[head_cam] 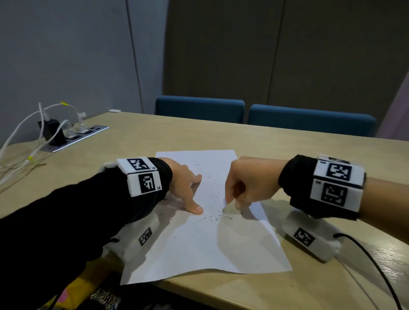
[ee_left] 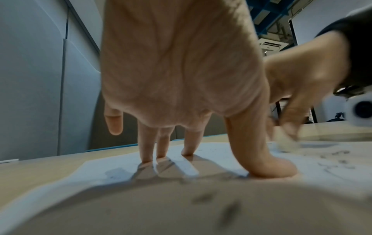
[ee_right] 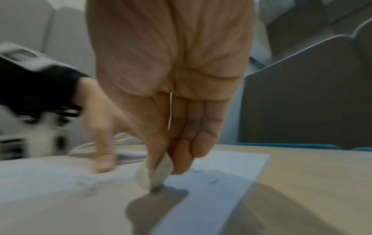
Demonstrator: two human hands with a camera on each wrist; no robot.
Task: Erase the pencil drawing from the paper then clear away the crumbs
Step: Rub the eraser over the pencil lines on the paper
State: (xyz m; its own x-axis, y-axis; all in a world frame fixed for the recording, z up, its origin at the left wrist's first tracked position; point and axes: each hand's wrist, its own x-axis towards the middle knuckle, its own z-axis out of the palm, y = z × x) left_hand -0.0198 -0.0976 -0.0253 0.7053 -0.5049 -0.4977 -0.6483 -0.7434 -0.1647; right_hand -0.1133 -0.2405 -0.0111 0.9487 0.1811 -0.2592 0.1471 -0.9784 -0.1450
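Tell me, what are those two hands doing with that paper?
A person is rubbing out a pencil drawing. The right hand pinches a small white eraser and presses its tip on the sheet of paper. The left hand holds the paper down on the table with spread fingertips. Dark crumbs lie scattered across the middle of the sheet, so they are not cleared yet.
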